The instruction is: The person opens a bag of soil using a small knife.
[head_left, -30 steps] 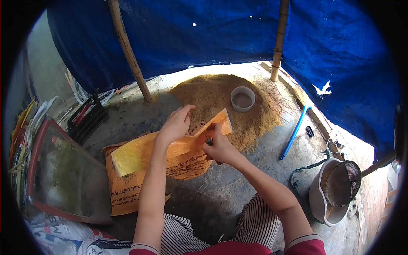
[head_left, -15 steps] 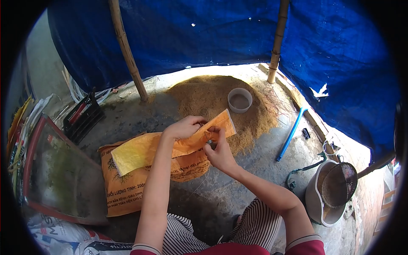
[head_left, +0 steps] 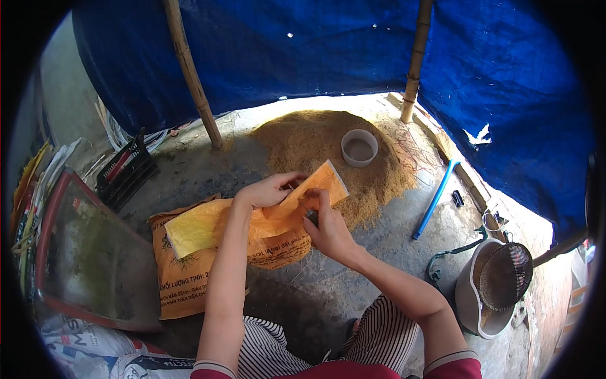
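A folded orange-yellow woven sack [head_left: 192, 230] stretches across in front of me, its pale-edged end angled up toward the pile. My left hand [head_left: 268, 191] grips its upper edge with curled fingers. On the nearer side my right hand [head_left: 331, 232] is closed, fingertips bent against the fold. Something small and dark shows between its thumb and fingers, too hidden to name. Beneath the folded piece lies a filled orange sack [head_left: 183, 284] with dark printed lettering, partly covered by my left arm.
Behind the hands is a brown grainy pile [head_left: 303, 136] with a round plastic tub [head_left: 360, 149] on it. A blue tube [head_left: 435, 201], a white bucket [head_left: 470, 294] and a mesh sieve [head_left: 505, 278] are on the right. A red-framed panel [head_left: 95, 259] and black crate [head_left: 128, 172] stand left.
My right fingers have shifted slightly up and in at the fold, and the small dark thing is more hidden. My left hand keeps its hold on the sack. The view has shifted slightly.
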Action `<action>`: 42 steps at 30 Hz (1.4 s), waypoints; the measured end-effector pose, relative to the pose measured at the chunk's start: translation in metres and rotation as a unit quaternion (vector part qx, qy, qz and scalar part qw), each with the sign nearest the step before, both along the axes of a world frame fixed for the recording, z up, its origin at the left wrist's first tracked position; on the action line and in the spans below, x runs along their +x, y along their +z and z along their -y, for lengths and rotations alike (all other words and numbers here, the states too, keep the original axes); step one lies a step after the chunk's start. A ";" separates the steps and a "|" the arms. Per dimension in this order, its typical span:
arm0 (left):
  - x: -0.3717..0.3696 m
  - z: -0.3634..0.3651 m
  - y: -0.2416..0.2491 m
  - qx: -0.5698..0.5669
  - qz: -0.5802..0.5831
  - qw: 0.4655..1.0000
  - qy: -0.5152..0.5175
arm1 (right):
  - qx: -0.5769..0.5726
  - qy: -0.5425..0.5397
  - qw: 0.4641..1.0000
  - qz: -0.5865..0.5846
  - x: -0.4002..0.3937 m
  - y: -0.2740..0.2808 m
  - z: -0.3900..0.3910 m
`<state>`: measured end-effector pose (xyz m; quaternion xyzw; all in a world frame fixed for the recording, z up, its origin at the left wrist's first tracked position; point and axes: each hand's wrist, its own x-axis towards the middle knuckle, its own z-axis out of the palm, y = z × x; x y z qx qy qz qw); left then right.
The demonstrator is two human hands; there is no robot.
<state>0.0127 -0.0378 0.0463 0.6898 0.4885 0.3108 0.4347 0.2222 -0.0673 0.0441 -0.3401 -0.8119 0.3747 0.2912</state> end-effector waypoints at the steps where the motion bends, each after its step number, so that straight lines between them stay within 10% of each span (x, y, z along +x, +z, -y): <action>1: 0.000 -0.001 0.000 0.001 -0.033 0.999 -0.003 | 0.004 -0.002 1.000 0.002 0.000 -0.001 -0.001; 11: -0.016 0.014 0.028 0.037 -0.056 0.988 0.137 | -0.199 0.020 0.979 -0.049 0.005 0.027 0.003; 16: -0.018 0.019 0.035 0.078 -0.081 0.980 0.164 | 0.122 -0.036 0.990 0.060 0.001 -0.001 -0.004; 42: -0.005 0.036 0.043 0.119 -0.058 0.963 0.233 | 0.145 -0.021 0.989 0.021 0.001 -0.026 -0.010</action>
